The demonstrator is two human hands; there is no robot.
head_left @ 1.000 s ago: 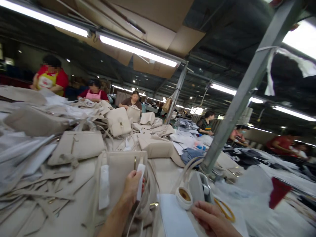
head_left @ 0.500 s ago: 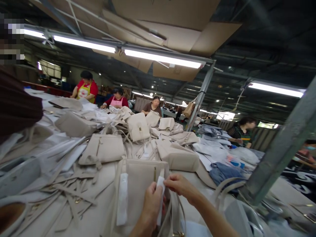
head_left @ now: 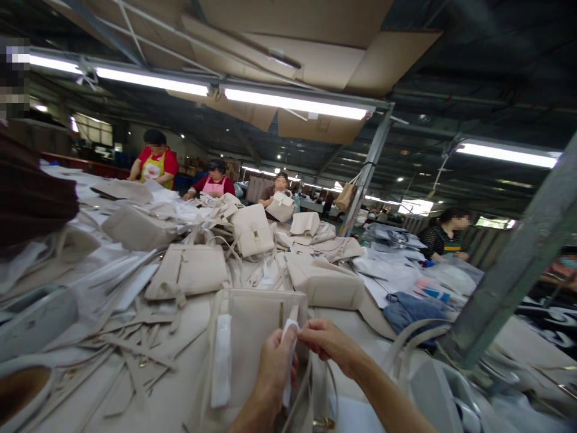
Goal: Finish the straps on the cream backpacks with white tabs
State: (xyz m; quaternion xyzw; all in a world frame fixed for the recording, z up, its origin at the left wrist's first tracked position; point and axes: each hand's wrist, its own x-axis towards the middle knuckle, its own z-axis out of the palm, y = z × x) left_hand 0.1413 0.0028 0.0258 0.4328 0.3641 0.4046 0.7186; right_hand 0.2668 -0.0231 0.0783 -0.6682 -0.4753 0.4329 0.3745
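Observation:
A beige bag (head_left: 252,337) lies in front of me with a zip near its upper right. One of its straps, on the left, is covered by a white wrapping sleeve (head_left: 221,361). My left hand (head_left: 276,367) is closed around the right strap, which has a similar white wrapper (head_left: 289,335) around it. At the wrapper's upper right edge, my right hand (head_left: 328,344) pinches with thumb and forefinger. What lies between those fingertips seems to be the wrapper's edge. Beige straps with a gold buckle (head_left: 323,423) hang at the bag's right side.
Beige bags (head_left: 189,267) and loose straps (head_left: 139,361) are heaped over the table. A roll with a brown core (head_left: 22,391) stands at lower left. On the right, a slanted metal post (head_left: 509,258) rises beside denim (head_left: 412,313). Several co-workers stand around the table.
Both hands stay at the right strap, with the left thumb shifted up onto the wrapper's top. At the back, a co-worker has lifted and turned a beige bag.

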